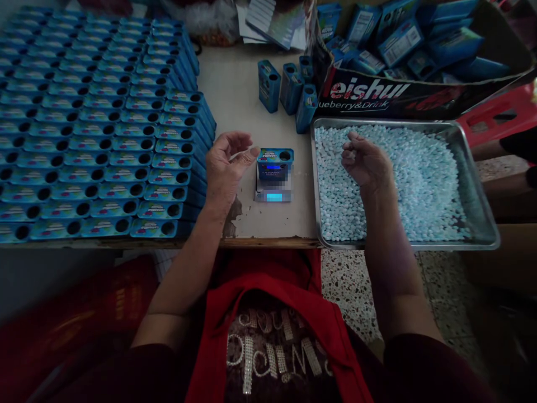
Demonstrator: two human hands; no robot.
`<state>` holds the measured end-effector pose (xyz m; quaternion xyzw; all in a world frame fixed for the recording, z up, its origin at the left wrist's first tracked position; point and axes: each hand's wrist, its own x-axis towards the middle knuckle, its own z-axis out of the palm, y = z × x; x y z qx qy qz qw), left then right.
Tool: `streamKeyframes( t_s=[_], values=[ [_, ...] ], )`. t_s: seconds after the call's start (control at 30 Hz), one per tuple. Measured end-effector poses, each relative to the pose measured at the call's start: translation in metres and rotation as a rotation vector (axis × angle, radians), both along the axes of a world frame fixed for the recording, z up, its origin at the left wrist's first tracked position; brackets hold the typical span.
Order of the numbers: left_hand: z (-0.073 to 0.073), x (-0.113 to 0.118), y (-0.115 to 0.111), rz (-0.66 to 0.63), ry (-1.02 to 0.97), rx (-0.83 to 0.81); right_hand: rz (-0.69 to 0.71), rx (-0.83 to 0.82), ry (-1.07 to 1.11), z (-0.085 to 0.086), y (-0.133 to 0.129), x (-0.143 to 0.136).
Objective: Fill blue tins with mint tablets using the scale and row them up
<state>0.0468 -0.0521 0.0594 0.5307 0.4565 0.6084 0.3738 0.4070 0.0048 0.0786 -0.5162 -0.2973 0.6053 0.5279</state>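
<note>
Guessing I'm weighing tin [274, 163] on scale [274, 197]; left hand [226, 160] hovering beside it, loosely open. Right hand [368, 163] bunching closed above pellet tray [482, 230], can't tell if loaded. Next probably needing top-up.

Boxes [97, 130] stand left of the scale [274, 197], a tray [479, 224] right, a carton [413, 99] behind the tray.

We read "eishu…" above "ueberry&Drink" on the carton [413, 102]; lettering on the blue box [269, 156] and shirt [280, 361] is unclear.
</note>
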Motion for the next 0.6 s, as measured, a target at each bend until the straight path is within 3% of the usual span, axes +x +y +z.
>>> streamKeyframes(
  t_s=[0.17,0.4,0.5,0.6],
  values=[
    [-0.001,0.0,-0.003,-0.025,0.039,-0.024,-0.036,0.018,-0.052,0.0,-0.002,-0.006],
    [-0.017,0.0,-0.002,-0.074,0.187,-0.12,-0.04,0.052,-0.057,0.006,-0.007,-0.016],
    [-0.009,0.016,-0.004,-0.057,0.43,-0.019,-0.06,0.143,-0.144,0.007,-0.007,-0.011],
    [0.01,0.041,0.006,-0.148,0.745,0.042,-0.129,0.258,-0.381,0.006,-0.008,0.0]
  ],
)
